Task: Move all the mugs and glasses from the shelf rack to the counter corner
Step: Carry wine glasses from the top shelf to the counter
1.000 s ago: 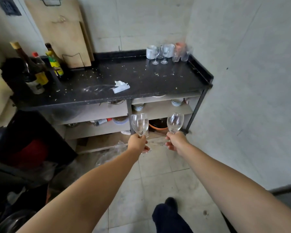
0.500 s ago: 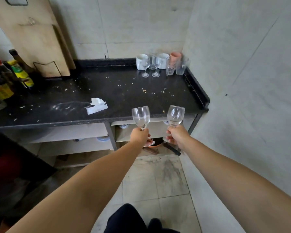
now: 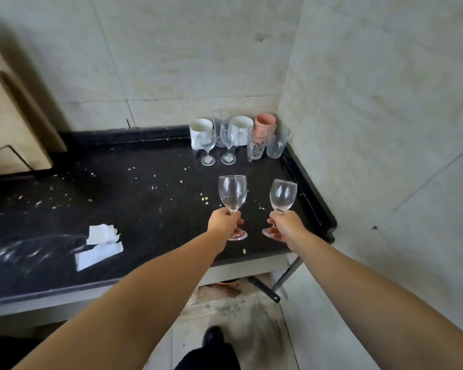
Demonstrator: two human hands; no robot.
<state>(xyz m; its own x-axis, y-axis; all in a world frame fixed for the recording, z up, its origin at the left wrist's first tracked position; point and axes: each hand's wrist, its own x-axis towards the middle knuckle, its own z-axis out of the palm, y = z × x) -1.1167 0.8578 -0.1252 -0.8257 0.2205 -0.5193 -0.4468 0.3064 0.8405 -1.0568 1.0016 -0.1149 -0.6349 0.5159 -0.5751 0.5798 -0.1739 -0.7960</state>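
Note:
My left hand (image 3: 223, 222) grips the stem of a clear wine glass (image 3: 232, 193), held upright over the black counter (image 3: 145, 198). My right hand (image 3: 285, 226) grips the stem of a second wine glass (image 3: 282, 195), also upright, a little to the right. In the counter's far right corner stands a cluster: two white mugs (image 3: 200, 129), a pink cup (image 3: 264, 126), two small wine glasses (image 3: 208, 145) and several clear tumblers (image 3: 277, 144). The shelf rack is outside the view.
A crumpled white paper (image 3: 99, 245) lies on the counter's left front part. Crumbs are scattered over the top. A wooden cutting board (image 3: 8, 124) leans on the wall at left. Tiled walls close the corner. Shelves and a pan handle (image 3: 263, 289) show below the counter.
I have stepped closer to the counter. Both hands with their glasses rose from below the counter edge to above its right front part. The bottles at left left the view.

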